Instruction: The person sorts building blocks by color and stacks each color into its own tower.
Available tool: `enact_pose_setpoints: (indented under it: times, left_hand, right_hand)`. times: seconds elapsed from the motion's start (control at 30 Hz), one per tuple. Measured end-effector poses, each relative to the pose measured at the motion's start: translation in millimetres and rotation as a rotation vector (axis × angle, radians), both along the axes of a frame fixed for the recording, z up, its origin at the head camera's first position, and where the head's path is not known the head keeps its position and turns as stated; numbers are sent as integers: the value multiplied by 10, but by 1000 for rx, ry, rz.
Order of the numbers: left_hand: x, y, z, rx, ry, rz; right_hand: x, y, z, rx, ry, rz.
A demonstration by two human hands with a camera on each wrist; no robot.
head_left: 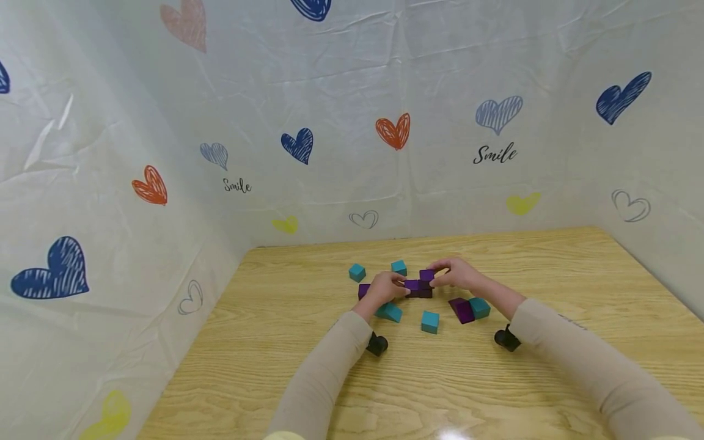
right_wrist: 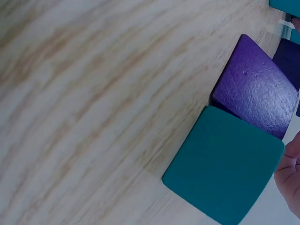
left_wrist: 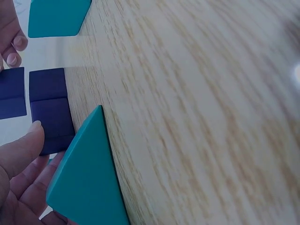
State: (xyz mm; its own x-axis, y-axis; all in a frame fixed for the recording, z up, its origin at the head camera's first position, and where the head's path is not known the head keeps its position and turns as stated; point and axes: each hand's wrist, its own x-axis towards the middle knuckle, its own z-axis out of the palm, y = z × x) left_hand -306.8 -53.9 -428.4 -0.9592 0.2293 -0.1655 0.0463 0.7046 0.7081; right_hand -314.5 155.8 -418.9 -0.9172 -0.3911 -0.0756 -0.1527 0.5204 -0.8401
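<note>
My left hand (head_left: 387, 287) pinches a purple block (left_wrist: 52, 123) with thumb and fingers, at the left end of a pair of purple blocks (head_left: 412, 286) set side by side on the table. My right hand (head_left: 455, 273) grips another purple block (head_left: 426, 275) between thumb and fingers, just above the right end of that pair. A narrow gap shows between the raised block (left_wrist: 11, 93) and the pair in the left wrist view. Beside my left hand lies a teal wedge (left_wrist: 89, 176). Part of a further purple block (head_left: 363, 291) shows behind the left hand.
Near the right wrist, a purple wedge (right_wrist: 255, 89) meets a teal block (right_wrist: 225, 166). More teal blocks stand around: one in front (head_left: 430, 322), two at the back, a cube (head_left: 357, 272) and a block (head_left: 398, 267). A heart-printed sheet (head_left: 341, 183) encloses the wooden table (head_left: 440, 391).
</note>
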Motion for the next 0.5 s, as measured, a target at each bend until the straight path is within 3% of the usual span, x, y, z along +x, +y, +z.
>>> enact_pose_setpoints:
  times: [0.5]
  left_hand:
    - [-19, -3, -24, 5, 4, 2]
  right_hand:
    - [21, -79, -32, -19, -13, -31]
